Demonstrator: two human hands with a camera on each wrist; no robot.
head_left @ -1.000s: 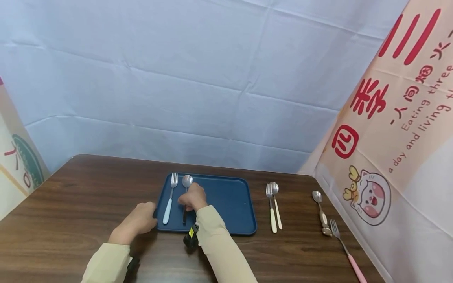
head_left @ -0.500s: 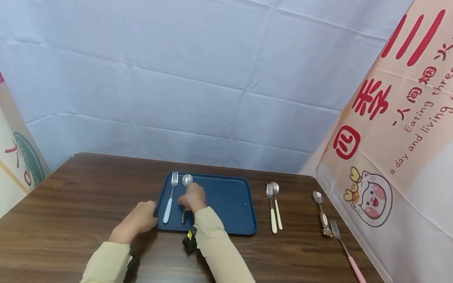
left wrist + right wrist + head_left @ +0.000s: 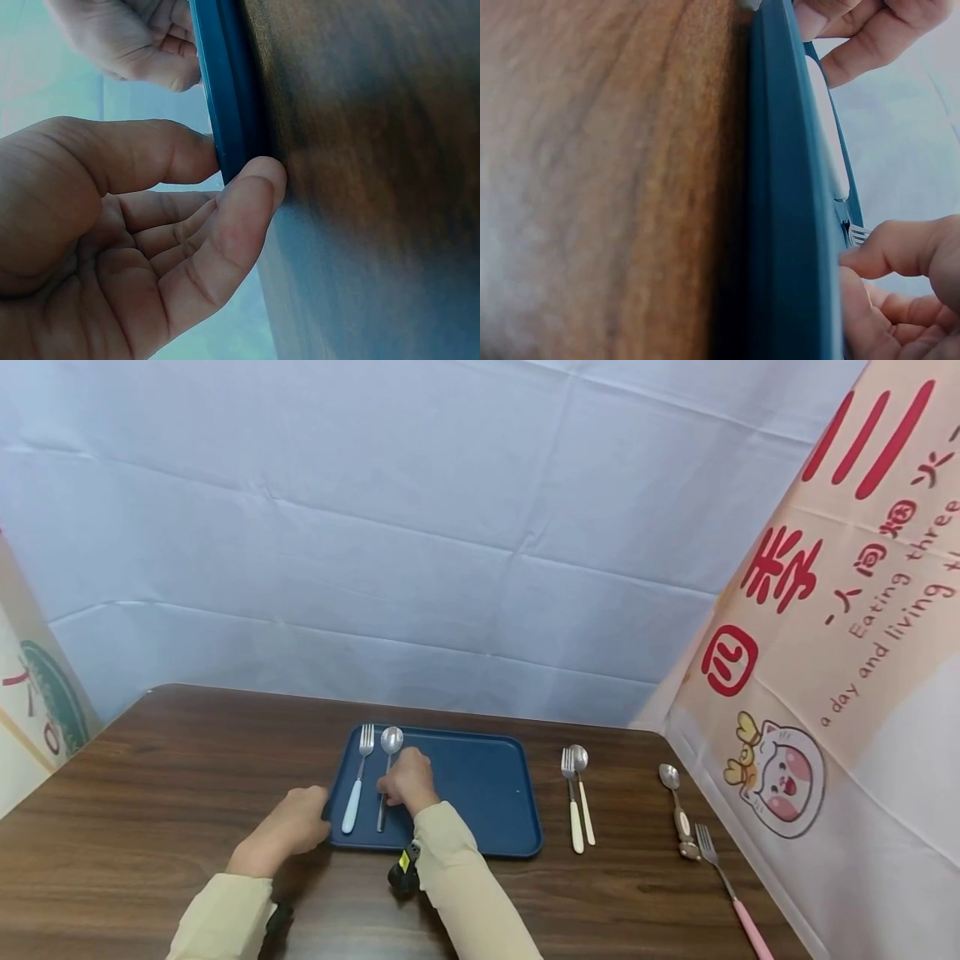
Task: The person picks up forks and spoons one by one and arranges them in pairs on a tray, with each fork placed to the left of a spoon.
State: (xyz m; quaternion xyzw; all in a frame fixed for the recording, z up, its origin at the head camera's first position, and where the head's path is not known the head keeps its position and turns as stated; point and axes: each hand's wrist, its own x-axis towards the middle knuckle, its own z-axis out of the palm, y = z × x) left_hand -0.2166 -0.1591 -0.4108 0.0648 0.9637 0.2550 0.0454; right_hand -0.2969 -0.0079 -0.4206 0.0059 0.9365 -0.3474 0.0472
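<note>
A blue tray (image 3: 472, 793) lies on the wooden table. My left hand (image 3: 295, 822) pinches its left edge between thumb and forefinger, which the left wrist view shows closely on the tray rim (image 3: 225, 90). On the tray's left part lies a fork (image 3: 352, 802) with a pale blue handle. Beside it, to the right, is a metal spoon (image 3: 392, 741), bowl pointing away. My right hand (image 3: 410, 781) pinches the spoon's handle around its middle. In the right wrist view the tray wall (image 3: 791, 195) hides the handle near my right fingers (image 3: 889, 247).
Right of the tray, a cream-handled fork (image 3: 574, 810) and spoon (image 3: 586, 802) lie side by side. Farther right are a spoon with a decorated brown handle (image 3: 681, 818) and a pink-handled fork (image 3: 738, 897). Pale cloth (image 3: 375, 552) hangs behind the table.
The spoon's handle end has shifted slightly left, towards the blue-handled fork, with my right hand still at it. My left hand keeps its place on the tray edge.
</note>
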